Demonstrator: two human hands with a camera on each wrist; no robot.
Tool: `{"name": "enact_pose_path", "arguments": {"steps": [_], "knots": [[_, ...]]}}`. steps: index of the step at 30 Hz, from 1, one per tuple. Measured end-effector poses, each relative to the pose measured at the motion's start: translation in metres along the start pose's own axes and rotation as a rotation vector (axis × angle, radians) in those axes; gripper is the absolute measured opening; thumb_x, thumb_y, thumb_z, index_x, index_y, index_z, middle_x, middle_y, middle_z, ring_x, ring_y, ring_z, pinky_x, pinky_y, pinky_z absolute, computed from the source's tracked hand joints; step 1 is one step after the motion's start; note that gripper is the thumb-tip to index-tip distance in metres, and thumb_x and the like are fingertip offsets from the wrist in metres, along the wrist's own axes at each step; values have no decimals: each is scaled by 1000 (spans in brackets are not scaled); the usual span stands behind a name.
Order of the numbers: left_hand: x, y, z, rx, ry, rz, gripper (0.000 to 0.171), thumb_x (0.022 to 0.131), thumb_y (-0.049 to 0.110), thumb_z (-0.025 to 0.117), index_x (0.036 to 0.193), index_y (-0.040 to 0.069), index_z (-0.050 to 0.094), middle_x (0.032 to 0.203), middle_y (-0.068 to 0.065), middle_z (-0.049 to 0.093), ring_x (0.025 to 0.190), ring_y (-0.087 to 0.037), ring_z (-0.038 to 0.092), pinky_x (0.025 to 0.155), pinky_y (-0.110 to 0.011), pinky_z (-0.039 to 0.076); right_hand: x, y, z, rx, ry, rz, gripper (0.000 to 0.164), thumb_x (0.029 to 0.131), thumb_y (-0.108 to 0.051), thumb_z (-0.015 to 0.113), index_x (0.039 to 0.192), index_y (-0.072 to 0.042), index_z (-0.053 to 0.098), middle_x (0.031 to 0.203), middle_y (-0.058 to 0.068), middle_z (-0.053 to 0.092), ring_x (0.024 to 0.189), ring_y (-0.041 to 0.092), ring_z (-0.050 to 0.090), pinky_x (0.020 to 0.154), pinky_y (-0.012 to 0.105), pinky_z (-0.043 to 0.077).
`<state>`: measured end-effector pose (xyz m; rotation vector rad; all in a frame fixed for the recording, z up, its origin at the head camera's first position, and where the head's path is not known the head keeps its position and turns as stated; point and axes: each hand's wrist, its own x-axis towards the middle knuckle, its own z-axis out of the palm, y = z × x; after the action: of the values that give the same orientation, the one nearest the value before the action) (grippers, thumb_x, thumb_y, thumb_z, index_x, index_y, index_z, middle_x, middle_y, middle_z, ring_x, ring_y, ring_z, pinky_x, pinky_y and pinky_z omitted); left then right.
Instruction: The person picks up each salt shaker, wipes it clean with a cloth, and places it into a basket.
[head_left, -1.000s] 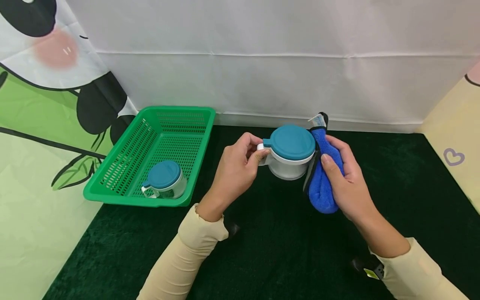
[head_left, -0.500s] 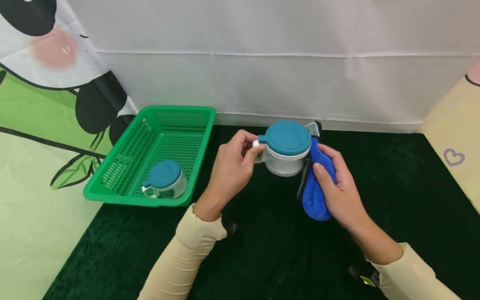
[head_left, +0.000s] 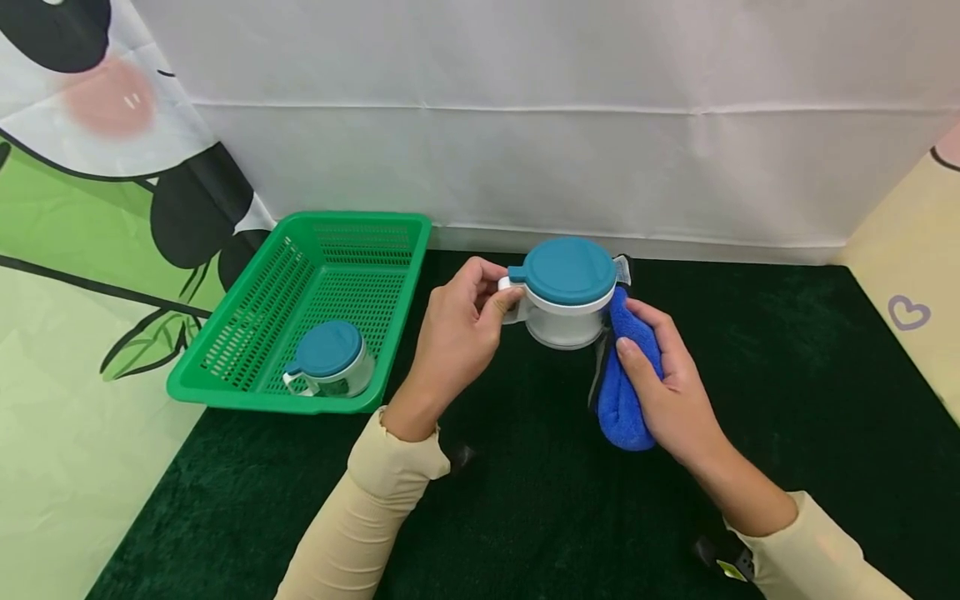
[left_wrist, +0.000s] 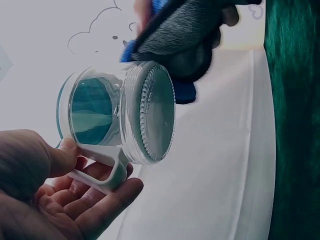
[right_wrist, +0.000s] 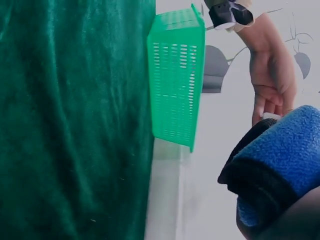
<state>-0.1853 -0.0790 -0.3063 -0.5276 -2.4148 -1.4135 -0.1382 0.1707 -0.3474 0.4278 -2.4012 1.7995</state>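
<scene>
Clear, squat, round jar [head_left: 564, 327] with a flat blue lid [head_left: 570, 271] and white loop handle [head_left: 513, 313] is held aloft over dark green velvety fabric [head_left: 525, 525], right of a green perforated plastic basket [head_left: 401, 333]; left hand [head_left: 459, 333] pinches the handle. Right hand [head_left: 678, 387] grips a folded, fluffy blue cloth [head_left: 624, 400], apparently touching the jar's right side. Jar judged stiff, fairly light, slick-walled, breakable if glass; handle seems the surest hold, cloth soft and yielding.

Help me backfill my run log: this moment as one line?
left grip: holds teal-lidded jar by handle, lifted | right grip: holds blue cloth at jar's side | green basket: second lidded jar
</scene>
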Motion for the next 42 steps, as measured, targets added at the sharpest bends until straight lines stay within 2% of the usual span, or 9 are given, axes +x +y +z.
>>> {"name": "enact_pose_path", "arguments": {"steps": [9, 16, 18, 23, 27, 31, 35, 38, 42], "knots": [[-2, 1, 4, -3, -35, -1, 20, 105, 21, 62, 117, 5, 60, 108, -5, 72, 92, -12, 68, 85, -29, 58, 12, -17, -9, -5, 71, -85, 47, 112, -20, 42, 159, -24, 35, 150, 2, 38, 126, 26, 44, 96, 39, 45], [-4, -3, -1, 3, 15, -14, 20, 104, 19, 65, 117, 4, 61, 110, -6, 73, 94, -14, 69, 88, -33, 59, 9, 1, -2, -8, -7, -29, 49, 113, -23, 42, 160, -22, 31, 150, 10, 38, 126, 31, 46, 96, 51, 45], [-3, -4, -2, 6, 23, -11, 20, 103, 19, 65, 116, 4, 61, 109, -7, 74, 93, -15, 69, 88, -34, 59, 5, 2, 1, -19, -17, -27, 49, 112, -22, 43, 160, -21, 31, 148, 12, 40, 124, 31, 48, 95, 51, 47], [-2, -4, -2, 2, 14, -20, 20, 103, 19, 65, 116, 4, 61, 109, -7, 74, 92, -16, 68, 88, -35, 59, 2, -9, 2, -14, 33, -91, 48, 111, -15, 45, 158, -21, 36, 146, 6, 42, 121, 28, 48, 91, 37, 50], [-2, -2, 0, -12, -5, -27, 20, 104, 19, 64, 116, 4, 61, 110, -6, 73, 93, -15, 68, 89, -34, 59, 10, -15, -1, 38, 84, -153, 48, 110, -12, 45, 157, -20, 38, 148, 2, 42, 124, 28, 46, 95, 38, 46], [-3, -1, 1, -45, -15, -26, 19, 104, 20, 63, 116, 4, 61, 109, -5, 73, 91, -14, 67, 88, -32, 58, 17, -12, -1, 37, 99, -123, 47, 111, -17, 43, 157, -20, 36, 150, 1, 39, 128, 25, 44, 98, 40, 43], [-2, 0, 1, -95, -33, -44, 20, 103, 20, 65, 115, 5, 63, 107, -4, 74, 88, -13, 69, 86, -31, 59, 12, -9, 3, 44, 115, -98, 46, 112, -17, 43, 158, -20, 35, 150, 1, 40, 128, 24, 44, 98, 36, 45], [-1, 0, 2, -123, -46, -56, 21, 103, 22, 66, 115, 5, 63, 106, -4, 74, 88, -12, 70, 86, -31, 59, 9, -11, 8, 31, 171, -206, 47, 109, -10, 47, 155, -15, 40, 147, 5, 43, 124, 26, 47, 95, 33, 46], [0, -1, 4, -140, -26, -69, 21, 104, 23, 65, 114, 5, 62, 104, -3, 74, 88, -12, 70, 86, -31, 59, 7, -13, 15, -160, 244, -417, 44, 106, -15, 54, 149, -11, 49, 144, 15, 44, 122, 28, 50, 95, 38, 48]]}}
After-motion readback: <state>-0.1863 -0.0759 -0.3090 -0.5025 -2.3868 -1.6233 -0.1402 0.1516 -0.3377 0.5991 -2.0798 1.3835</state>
